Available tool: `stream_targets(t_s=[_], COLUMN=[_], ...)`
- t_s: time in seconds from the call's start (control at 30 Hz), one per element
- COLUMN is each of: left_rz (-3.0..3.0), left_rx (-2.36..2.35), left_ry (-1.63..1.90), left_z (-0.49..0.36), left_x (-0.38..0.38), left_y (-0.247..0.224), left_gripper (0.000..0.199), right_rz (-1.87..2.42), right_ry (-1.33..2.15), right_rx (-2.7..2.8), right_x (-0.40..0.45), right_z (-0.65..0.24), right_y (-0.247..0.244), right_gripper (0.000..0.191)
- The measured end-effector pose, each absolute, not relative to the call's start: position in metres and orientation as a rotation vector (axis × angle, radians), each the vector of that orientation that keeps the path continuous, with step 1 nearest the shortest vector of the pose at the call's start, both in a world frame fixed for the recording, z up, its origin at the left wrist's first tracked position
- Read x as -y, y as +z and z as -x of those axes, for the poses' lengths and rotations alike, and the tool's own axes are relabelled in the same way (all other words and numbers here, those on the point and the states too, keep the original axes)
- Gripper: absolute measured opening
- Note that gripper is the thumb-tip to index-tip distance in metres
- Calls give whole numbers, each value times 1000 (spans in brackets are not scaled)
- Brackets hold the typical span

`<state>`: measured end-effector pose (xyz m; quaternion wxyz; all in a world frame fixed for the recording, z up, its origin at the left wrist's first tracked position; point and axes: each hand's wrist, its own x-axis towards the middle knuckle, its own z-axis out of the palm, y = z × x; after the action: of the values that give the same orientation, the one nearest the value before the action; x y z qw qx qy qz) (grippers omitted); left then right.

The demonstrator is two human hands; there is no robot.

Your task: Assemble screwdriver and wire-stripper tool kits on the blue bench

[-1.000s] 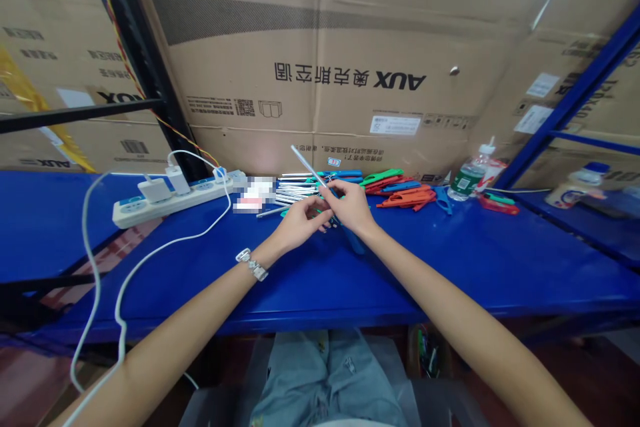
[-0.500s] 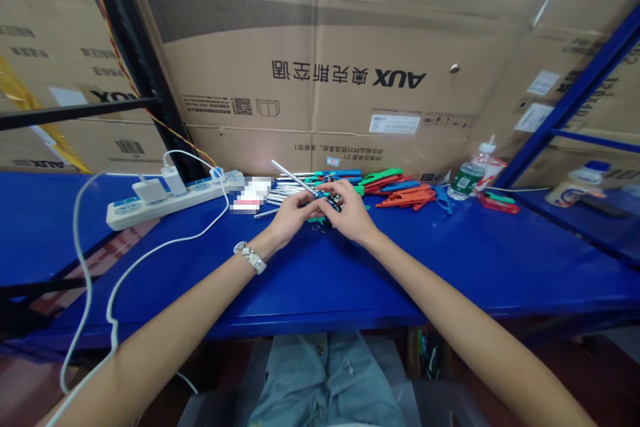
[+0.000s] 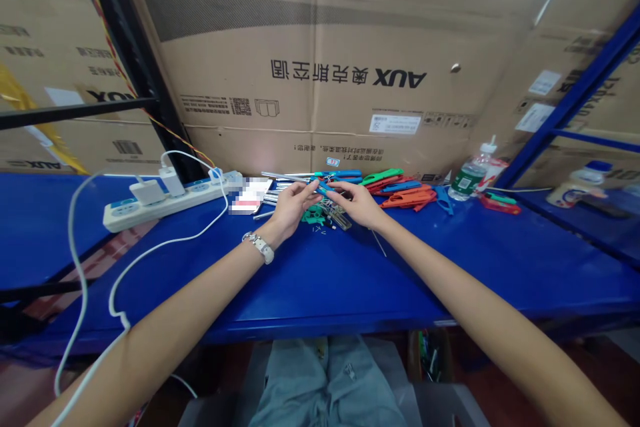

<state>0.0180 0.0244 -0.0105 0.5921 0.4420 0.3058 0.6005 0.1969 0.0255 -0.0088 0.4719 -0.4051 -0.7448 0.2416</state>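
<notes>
Both hands meet over the back middle of the blue table. My left hand is closed on a blue-handled tool with a silver rod pointing left. My right hand pinches the right end of the same blue tool. Just below the fingers lie green plastic pieces, a small metal part and several tiny screws. Behind the hands are more silver rods, and orange plastic handles lie to the right.
A white power strip with plugs and a looping white cable stands at the left. A clear bottle with a green label and a blue-capped bottle stand at the right. Cardboard rises behind.
The tool has tilted flatter, its rod now pointing more to the left. My hands have moved slightly apart, and the green and metal pieces beneath show more.
</notes>
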Motion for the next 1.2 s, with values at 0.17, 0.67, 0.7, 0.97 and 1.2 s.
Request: stream_targets(t_s=[0.17,0.67,0.7,0.97,1.2], left_rz=[-989,-1012,-1023,-1026,-1012], left_rx=[-707,-759,-755,-759,-754], left_ry=[1416,1465,1464,1467,1455], left_z=[-19,-8,-8,-8,-10], left_x=[-19,-2,-2,-3,-2], left_y=[-14,-11,-12,-13,-14], left_gripper=[22,23,23,22,25], right_rz=[1059,1214,1235,1185,1233], right_ry=[638,386,377,409,362], right_rx=[1776,2146,2133,2057,2119], right_x=[-43,-61,-61,-66,-67], right_z=[-201,-198,-199,-200,-207], right_y=[-6,3,2,3,12], right_gripper=[28,34,36,20,26])
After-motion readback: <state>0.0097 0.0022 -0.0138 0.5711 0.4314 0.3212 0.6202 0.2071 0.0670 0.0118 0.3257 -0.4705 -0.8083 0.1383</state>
